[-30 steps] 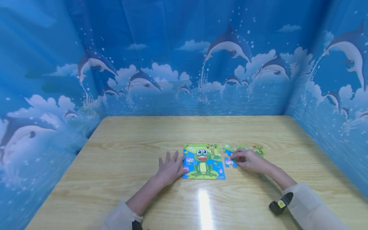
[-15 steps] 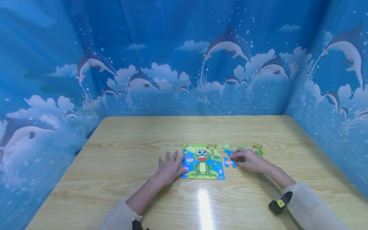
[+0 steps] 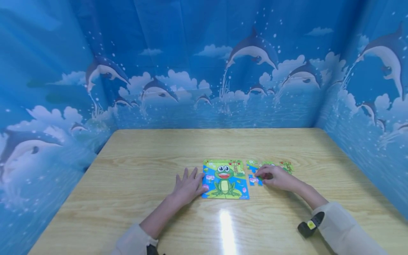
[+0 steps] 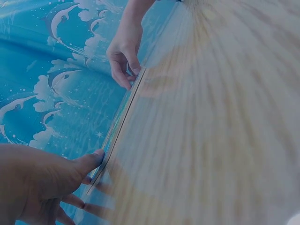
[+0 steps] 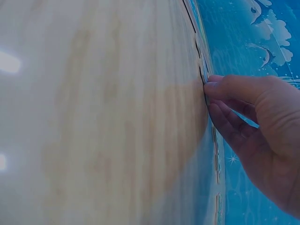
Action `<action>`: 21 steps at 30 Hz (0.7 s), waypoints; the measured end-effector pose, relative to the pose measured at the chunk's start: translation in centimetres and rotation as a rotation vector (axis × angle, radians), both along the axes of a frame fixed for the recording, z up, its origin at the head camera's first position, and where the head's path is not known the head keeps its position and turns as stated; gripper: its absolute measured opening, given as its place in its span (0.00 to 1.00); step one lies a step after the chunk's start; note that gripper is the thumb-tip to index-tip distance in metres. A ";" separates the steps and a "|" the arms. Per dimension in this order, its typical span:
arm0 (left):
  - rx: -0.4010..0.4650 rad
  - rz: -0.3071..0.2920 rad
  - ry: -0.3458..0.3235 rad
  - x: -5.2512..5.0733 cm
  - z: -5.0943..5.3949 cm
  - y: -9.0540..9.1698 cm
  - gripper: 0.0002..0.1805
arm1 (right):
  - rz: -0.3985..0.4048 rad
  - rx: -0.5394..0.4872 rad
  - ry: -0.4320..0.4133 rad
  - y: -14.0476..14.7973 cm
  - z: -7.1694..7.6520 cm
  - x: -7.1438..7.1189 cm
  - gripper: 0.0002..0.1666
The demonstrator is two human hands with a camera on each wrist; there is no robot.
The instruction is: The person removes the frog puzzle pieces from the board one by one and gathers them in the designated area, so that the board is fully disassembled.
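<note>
A square frog picture board (image 3: 225, 182) lies flat on the table in the head view. My left hand (image 3: 188, 187) rests at its left edge with fingers spread, the thumb and a fingertip touching the edge. Right of the board are several loose jigsaw pieces, among them a blue one with a pink flower (image 3: 254, 180) and a green one with red dots (image 3: 287, 165). Over these pieces my right hand (image 3: 276, 177) is bent, thumb and fingertips pinching a jigsaw piece, as the right wrist view shows edge-on. That hand (image 5: 267, 117) covers most of the pinched piece.
The wood-grain table (image 3: 153, 152) extends around the board on all sides, with a bright light reflection (image 3: 227, 226) near the front. A blue dolphin-print curtain (image 3: 204, 71) encloses its back and sides. A black strap device (image 3: 310, 226) sits on the right sleeve.
</note>
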State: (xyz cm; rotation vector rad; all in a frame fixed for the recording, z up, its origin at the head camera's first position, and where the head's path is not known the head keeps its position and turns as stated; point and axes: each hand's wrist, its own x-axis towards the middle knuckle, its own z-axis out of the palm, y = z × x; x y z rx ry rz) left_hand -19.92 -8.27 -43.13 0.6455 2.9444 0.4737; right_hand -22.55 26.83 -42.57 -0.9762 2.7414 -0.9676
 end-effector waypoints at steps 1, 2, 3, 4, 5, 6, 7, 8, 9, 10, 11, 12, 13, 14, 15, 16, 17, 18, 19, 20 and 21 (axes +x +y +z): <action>0.000 -0.001 0.001 0.0 0.0 0.0 0.33 | 0.001 -0.002 0.000 0.0 0.0 0.0 0.16; 0.000 -0.001 0.002 0.0 0.0 0.0 0.33 | 0.001 -0.002 0.001 0.0 0.0 0.0 0.16; 0.002 -0.001 0.003 0.0 0.0 0.0 0.33 | 0.000 -0.004 0.000 0.0 0.0 0.0 0.16; 0.005 -0.001 0.003 0.0 0.0 0.0 0.33 | 0.000 -0.006 -0.003 0.0 0.0 0.0 0.16; 0.005 -0.001 0.003 0.0 0.0 0.0 0.33 | -0.002 -0.005 -0.003 0.1 0.0 0.0 0.16; 0.006 -0.001 0.002 0.0 0.0 0.0 0.33 | -0.003 -0.006 -0.006 0.1 0.0 0.0 0.16; 0.007 -0.001 0.001 0.0 0.0 0.0 0.33 | -0.005 -0.007 -0.010 0.1 0.0 0.0 0.16; 0.008 -0.001 0.001 0.0 0.1 0.0 0.33 | -0.007 -0.007 -0.012 0.1 0.0 0.0 0.16; 0.009 -0.002 0.001 0.0 0.1 0.0 0.33 | -0.008 -0.008 -0.016 0.1 0.0 0.0 0.16; 0.009 -0.003 0.002 0.1 0.1 0.0 0.33 | -0.012 -0.008 -0.020 0.1 0.0 0.0 0.16; 0.007 -0.003 0.000 0.1 0.2 0.0 0.33 | -0.017 -0.009 -0.022 0.1 0.1 0.0 0.16; 0.007 -0.004 -0.001 0.1 0.2 0.0 0.33 | -0.016 -0.014 -0.019 0.0 0.1 0.0 0.16; 0.005 -0.004 -0.002 0.1 0.2 0.0 0.33 | -0.020 -0.018 -0.018 -0.1 0.3 0.1 0.16; 0.005 -0.002 -0.004 0.1 0.2 0.0 0.33 | -0.021 -0.021 -0.015 -0.4 0.5 0.1 0.16; 0.005 -0.001 -0.007 0.1 0.2 0.0 0.33 | -0.022 -0.029 -0.013 -0.6 0.7 0.2 0.16; 0.007 0.001 -0.010 0.1 0.2 0.0 0.33 | -0.025 -0.031 -0.008 -1.0 1.0 0.3 0.16; 0.008 0.004 -0.013 0.1 0.2 0.0 0.33 | -0.025 -0.033 0.002 -1.4 1.2 0.3 0.16; 0.010 0.006 -0.014 0.1 0.2 0.0 0.33 | -0.023 -0.037 0.009 -1.8 1.5 0.4 0.16; 0.012 0.008 -0.015 0.1 0.2 0.1 0.33 | -0.022 -0.042 0.013 -2.3 1.8 0.4 0.16; 0.013 0.009 -0.015 0.1 0.2 0.1 0.33 | -0.017 -0.043 0.019 -2.8 2.0 0.4 0.16; 0.014 0.009 -0.015 0.0 0.2 0.1 0.33 | -0.014 -0.046 0.022 -3.3 2.2 0.4 0.16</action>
